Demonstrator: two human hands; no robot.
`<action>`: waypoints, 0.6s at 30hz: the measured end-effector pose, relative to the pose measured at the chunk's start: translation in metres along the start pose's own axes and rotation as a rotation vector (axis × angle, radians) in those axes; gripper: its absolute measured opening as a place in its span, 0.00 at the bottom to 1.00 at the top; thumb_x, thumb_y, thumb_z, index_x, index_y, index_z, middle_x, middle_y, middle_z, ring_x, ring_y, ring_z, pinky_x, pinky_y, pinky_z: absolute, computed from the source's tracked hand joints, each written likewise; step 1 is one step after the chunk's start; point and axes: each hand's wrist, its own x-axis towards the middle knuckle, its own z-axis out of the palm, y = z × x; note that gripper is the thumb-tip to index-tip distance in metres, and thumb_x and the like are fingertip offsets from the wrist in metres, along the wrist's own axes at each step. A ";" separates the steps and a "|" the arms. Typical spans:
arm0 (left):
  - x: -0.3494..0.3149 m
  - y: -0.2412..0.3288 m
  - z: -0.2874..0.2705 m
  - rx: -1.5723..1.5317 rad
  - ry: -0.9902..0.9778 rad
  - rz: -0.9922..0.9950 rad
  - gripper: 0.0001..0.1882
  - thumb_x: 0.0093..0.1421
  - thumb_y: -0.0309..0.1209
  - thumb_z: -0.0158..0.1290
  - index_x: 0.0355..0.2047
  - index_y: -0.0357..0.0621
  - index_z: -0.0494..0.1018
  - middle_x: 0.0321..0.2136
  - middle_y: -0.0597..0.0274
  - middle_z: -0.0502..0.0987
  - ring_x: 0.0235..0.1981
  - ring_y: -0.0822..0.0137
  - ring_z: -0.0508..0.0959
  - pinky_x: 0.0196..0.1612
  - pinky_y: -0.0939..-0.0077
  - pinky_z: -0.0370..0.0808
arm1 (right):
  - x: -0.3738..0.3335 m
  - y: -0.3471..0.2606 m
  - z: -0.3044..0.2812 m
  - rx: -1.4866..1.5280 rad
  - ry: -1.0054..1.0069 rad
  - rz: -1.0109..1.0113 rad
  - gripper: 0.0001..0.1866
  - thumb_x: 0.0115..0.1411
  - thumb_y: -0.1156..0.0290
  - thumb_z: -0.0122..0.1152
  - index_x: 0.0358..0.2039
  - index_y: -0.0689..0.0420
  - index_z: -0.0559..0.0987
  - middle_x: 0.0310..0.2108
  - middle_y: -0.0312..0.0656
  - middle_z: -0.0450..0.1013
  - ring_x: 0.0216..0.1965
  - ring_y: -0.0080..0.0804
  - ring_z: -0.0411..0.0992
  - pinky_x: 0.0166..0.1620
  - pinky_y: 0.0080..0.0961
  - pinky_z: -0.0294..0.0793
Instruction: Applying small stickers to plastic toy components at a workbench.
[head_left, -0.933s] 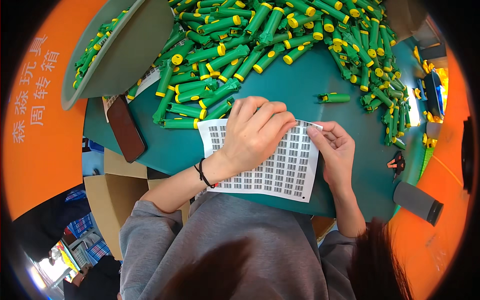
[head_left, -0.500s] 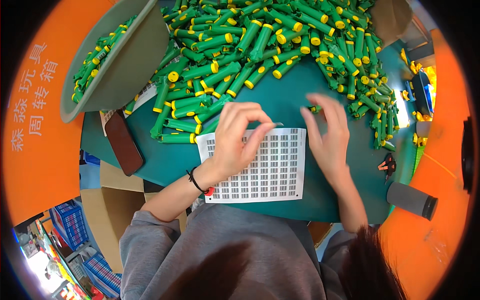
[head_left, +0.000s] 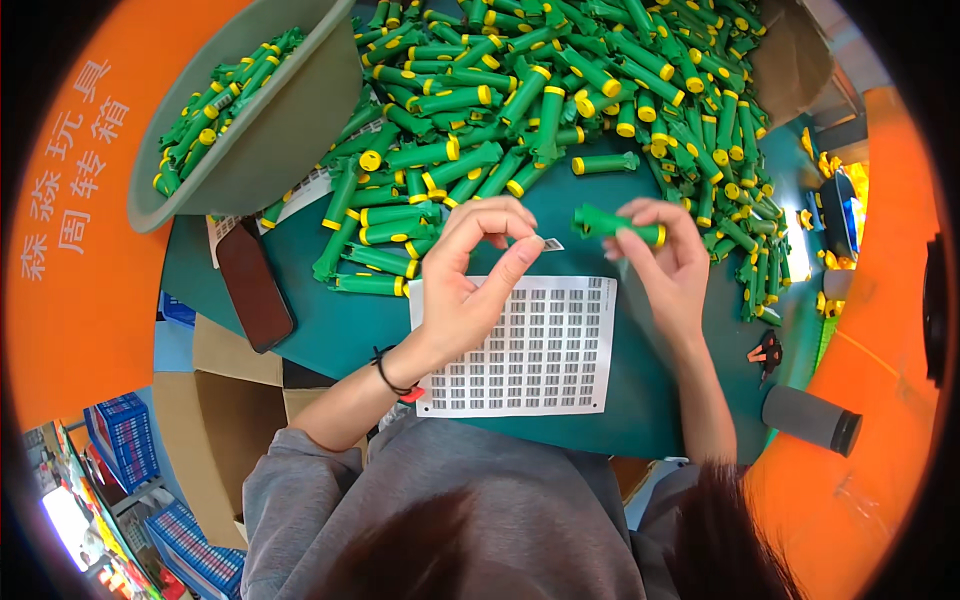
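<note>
Between thumb and forefinger, my left hand (head_left: 478, 275) pinches a small barcode sticker (head_left: 552, 244) above the far edge of a white sticker sheet (head_left: 540, 350). The sheet lies on the green table in front of me, printed with rows of small barcodes. My right hand (head_left: 668, 262) grips a green toy tube with a yellow end cap (head_left: 600, 222), held level to the right of the sticker. The tube and sticker are apart. Beyond both hands spreads a large heap of similar green tubes (head_left: 470, 155).
A grey-green basin (head_left: 270, 150) holding more tubes stands tilted at the left. Near it lies a dark brown phone (head_left: 252, 285). Small scissors (head_left: 767, 352) and a grey cylinder (head_left: 812, 420) are at the right. An open cardboard box (head_left: 240, 420) stands below the table's left edge.
My right hand, which held nothing visible, now grips a green tube. The sticker in my left hand shows more plainly beyond the fingertips. The whole view has shifted slightly.
</note>
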 end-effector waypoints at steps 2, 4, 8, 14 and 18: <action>0.002 0.021 0.000 -0.043 -0.050 -0.061 0.05 0.64 0.21 0.56 0.40 0.37 0.73 0.47 0.58 0.72 0.44 0.72 0.73 0.49 0.77 0.70 | -0.025 -0.009 0.005 0.314 0.045 0.130 0.13 0.61 0.84 0.58 0.48 0.64 0.74 0.52 0.46 0.68 0.55 0.34 0.69 0.51 0.31 0.76; 0.004 0.040 0.004 -0.073 -0.117 -0.137 0.04 0.64 0.23 0.56 0.39 0.37 0.74 0.47 0.56 0.74 0.44 0.72 0.73 0.51 0.75 0.70 | -0.041 -0.014 0.010 0.276 0.054 0.141 0.14 0.61 0.85 0.58 0.48 0.65 0.74 0.52 0.47 0.68 0.54 0.34 0.70 0.52 0.30 0.75; 0.011 0.053 0.012 0.049 -0.254 -0.119 0.05 0.64 0.25 0.57 0.37 0.37 0.74 0.42 0.56 0.79 0.46 0.72 0.75 0.52 0.74 0.71 | -0.064 -0.016 0.014 0.327 0.072 0.178 0.16 0.57 0.87 0.61 0.47 0.65 0.76 0.54 0.48 0.69 0.56 0.35 0.69 0.58 0.32 0.72; 0.010 0.058 0.021 0.005 -0.293 -0.207 0.06 0.64 0.26 0.57 0.38 0.37 0.75 0.43 0.57 0.79 0.44 0.72 0.76 0.50 0.75 0.73 | -0.069 -0.020 0.014 0.274 0.089 0.035 0.18 0.55 0.89 0.63 0.47 0.65 0.77 0.53 0.48 0.70 0.54 0.35 0.70 0.58 0.32 0.71; 0.009 0.063 0.024 0.114 -0.336 -0.181 0.05 0.63 0.25 0.58 0.38 0.37 0.75 0.42 0.58 0.79 0.45 0.71 0.77 0.51 0.74 0.72 | -0.073 -0.019 0.016 0.282 0.108 0.058 0.20 0.54 0.90 0.63 0.48 0.66 0.75 0.51 0.49 0.72 0.54 0.36 0.71 0.58 0.32 0.71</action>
